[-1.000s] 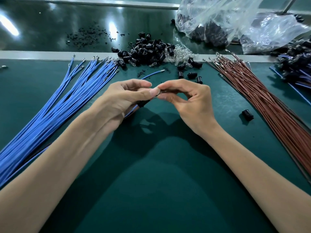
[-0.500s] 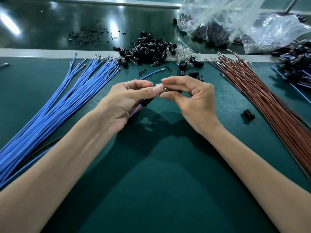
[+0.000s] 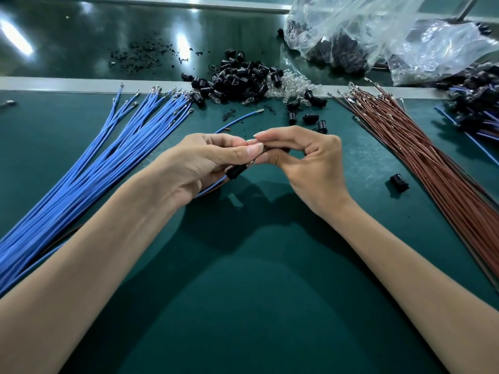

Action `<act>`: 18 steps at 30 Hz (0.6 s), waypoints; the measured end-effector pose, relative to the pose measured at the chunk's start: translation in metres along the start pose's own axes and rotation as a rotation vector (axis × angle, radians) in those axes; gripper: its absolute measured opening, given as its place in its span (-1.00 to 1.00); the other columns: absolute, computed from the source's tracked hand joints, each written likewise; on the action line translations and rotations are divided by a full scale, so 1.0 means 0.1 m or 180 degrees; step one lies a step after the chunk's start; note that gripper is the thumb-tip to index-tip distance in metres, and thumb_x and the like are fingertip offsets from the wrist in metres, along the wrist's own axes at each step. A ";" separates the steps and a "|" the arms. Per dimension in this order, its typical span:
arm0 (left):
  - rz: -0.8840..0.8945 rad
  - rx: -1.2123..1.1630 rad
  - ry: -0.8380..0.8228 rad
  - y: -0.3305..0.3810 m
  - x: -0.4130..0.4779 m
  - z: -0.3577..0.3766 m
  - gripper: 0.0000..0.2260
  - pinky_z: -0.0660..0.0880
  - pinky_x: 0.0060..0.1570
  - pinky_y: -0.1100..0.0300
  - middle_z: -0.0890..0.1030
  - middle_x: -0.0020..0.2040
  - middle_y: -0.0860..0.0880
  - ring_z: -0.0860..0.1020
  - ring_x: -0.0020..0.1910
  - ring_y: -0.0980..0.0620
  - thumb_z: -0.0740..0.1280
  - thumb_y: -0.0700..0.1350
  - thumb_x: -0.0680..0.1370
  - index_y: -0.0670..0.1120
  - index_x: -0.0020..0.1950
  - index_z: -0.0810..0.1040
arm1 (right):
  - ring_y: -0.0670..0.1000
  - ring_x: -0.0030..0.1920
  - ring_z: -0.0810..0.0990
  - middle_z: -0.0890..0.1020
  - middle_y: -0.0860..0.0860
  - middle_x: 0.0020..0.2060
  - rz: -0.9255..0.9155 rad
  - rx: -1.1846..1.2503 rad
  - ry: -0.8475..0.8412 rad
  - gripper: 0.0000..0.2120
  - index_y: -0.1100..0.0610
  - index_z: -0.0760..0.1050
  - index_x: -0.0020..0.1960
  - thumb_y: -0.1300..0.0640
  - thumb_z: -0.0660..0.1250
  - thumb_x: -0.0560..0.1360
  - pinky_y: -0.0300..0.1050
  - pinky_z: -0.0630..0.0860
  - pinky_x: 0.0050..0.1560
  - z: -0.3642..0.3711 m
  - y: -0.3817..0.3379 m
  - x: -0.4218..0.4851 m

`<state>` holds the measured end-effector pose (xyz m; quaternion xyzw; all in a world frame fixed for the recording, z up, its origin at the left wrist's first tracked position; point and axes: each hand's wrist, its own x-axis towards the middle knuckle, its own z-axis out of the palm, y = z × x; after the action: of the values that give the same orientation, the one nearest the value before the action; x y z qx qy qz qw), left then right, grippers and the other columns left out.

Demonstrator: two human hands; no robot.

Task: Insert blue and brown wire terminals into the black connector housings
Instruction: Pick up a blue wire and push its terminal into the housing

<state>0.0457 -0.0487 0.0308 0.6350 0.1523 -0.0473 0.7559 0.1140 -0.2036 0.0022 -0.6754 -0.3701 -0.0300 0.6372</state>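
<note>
My left hand (image 3: 205, 163) grips a black connector housing (image 3: 236, 170), with a blue wire and a brown wire (image 3: 213, 188) trailing out under the palm. My right hand (image 3: 305, 163) pinches a dark piece at the housing's tip, thumb and forefinger meeting my left thumb; a small metal terminal shows between them. What the right fingers hold is mostly hidden. A bundle of blue wires (image 3: 89, 174) fans out on the left, a bundle of brown wires (image 3: 432, 163) lies on the right. A pile of black housings (image 3: 240, 79) sits at the back.
Loose housings (image 3: 399, 182) (image 3: 310, 117) and a single blue wire (image 3: 240, 119) lie on the green mat (image 3: 256, 292). Clear plastic bags (image 3: 378, 33) sit at the back right, with finished wired housings (image 3: 478, 103) at the far right edge. Clear small parts (image 3: 294, 86) lie beside the black pile.
Both hands stayed together at the mat's middle. The right fingers have closed in tighter on the housing's tip, and the housing has tilted slightly.
</note>
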 end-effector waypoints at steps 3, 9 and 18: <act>-0.0126 0.0121 -0.0117 0.02 0.01 -0.03 -0.73 0.47 -0.21 0.40 0.63 -0.35 0.02 0.54 -0.36 0.16 0.54 0.00 0.02 -0.07 -0.37 0.65 | -0.09 -0.16 0.70 0.69 -0.05 -0.21 -0.0157 -0.0053 -0.0010 -0.76 0.12 0.61 -0.03 0.37 0.47 0.36 -0.17 0.59 -0.01 0.00 -0.02 -0.01; 0.0075 -0.0322 -0.0050 0.00 0.01 -0.03 -0.71 0.51 -0.31 0.41 0.67 -0.33 0.00 0.62 -0.36 0.14 0.48 -0.12 0.17 -0.13 -0.13 0.64 | -0.16 -0.11 0.67 0.67 -0.05 -0.13 -0.0351 -0.0304 0.0047 -0.73 0.19 0.59 0.05 0.34 0.48 0.36 -0.26 0.56 -0.01 0.03 -0.02 0.00; 0.0068 -0.0687 0.0016 0.00 0.00 -0.02 -0.72 0.53 -0.30 0.36 0.68 -0.28 -0.05 0.64 -0.33 0.09 0.43 -0.22 0.26 -0.16 -0.05 0.55 | -0.09 -0.10 0.69 0.68 0.04 -0.12 -0.0268 -0.0367 0.0162 -0.73 0.26 0.60 0.06 0.33 0.48 0.36 -0.15 0.60 0.04 0.03 0.00 0.00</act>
<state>0.0457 -0.0467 0.0303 0.5516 0.1517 -0.0210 0.8199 0.1132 -0.2011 0.0018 -0.6938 -0.3796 -0.0953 0.6046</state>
